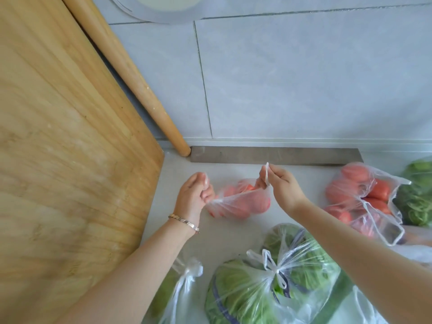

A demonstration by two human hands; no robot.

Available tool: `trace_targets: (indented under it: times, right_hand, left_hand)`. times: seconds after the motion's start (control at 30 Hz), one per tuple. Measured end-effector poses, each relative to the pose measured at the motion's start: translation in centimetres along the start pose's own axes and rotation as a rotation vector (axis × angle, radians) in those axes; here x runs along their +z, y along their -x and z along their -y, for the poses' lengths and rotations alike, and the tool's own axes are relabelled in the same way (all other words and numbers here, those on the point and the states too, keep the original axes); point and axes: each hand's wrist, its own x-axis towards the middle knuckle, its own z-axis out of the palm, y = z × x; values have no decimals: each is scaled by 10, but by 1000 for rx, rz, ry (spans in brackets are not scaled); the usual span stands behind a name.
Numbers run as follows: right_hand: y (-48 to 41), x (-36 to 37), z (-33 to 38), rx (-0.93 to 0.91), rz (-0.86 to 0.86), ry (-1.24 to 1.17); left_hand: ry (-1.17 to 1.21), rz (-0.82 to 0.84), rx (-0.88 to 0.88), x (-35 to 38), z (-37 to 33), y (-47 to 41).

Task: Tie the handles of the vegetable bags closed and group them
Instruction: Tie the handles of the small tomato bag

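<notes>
Both hands grip the handles of the small tomato bag (240,203); no knot shows.
Left hand (195,192): fingers curled round one stretched handle. Right hand (281,187): fingertips pinching the other handle upright. The bag lies on the countertop (210,242), between and just below the fingers. A knotted bag of greens (287,284) lies below the wrists, and an open tomato bag (367,197) lies right of the right hand.

- Cutting board (70,148), left: pale wood, visible grain, matt, scuffed.
- Rolling pin (131,73): smooth wood.
- Tomato bag (238,202): thin clear plastic, crinkled, glossy.
- Wall tiles (304,78), far: smooth, satin grey.
- Bracelet (184,222): shiny metal.
</notes>
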Motion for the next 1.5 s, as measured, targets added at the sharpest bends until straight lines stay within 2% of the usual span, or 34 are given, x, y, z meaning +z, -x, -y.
trace_targets:
  times: [0.13,0.4,0.47,0.53,0.6,0.67,0.73,0.83,0.93,1.0,1.07,1.13,1.3,1.43,1.5]
  right_hand:
    - [18,26,9,1,81,-191]
    - [47,56,10,119,118,-247]
    - [52,56,7,112,60,-132]
    - [50,51,3,128,-74,-45]
    - [46,42,1,165,-184,-73]
    - [43,29,0,192,-210,-173]
    - [44,18,0,157,-130,-224]
    - [53,17,-3,31,76,-191]
    - [58,29,-11,-82,197,-137]
    - [55,40,-17,-117,170,-112]
    - [50,48,-17,-81,91,-143]
    - [45,54,-17,16,36,-206]
    - [36,76,-30,271,7,-182]
    - [43,88,-40,322,3,-114]
    - [49,89,-41,351,-36,-160]
  left_hand:
    - [-25,-31,7,-21,-8,17]
    - [-22,-91,-5,-47,-4,55]
    - [-17,-143,29,-55,0,57]
    - [-34,-191,31,-62,4,58]
    - [-4,-199,-18,-67,5,59]
    - [71,-188,-90,-69,0,60]
    - [204,-108,-137,-72,-10,61]
    - [280,95,-99,-75,-23,62]
    - [89,83,-38,-69,-14,59]
    - [-190,87,65,-64,-3,58]
    - [-368,101,152,-62,5,59]
    - [-328,75,116,-60,6,58]
    - [-254,-16,-78,-40,15,62]
    - [-236,-58,-106,-34,26,64]
    - [-214,-48,-124,-34,26,65]
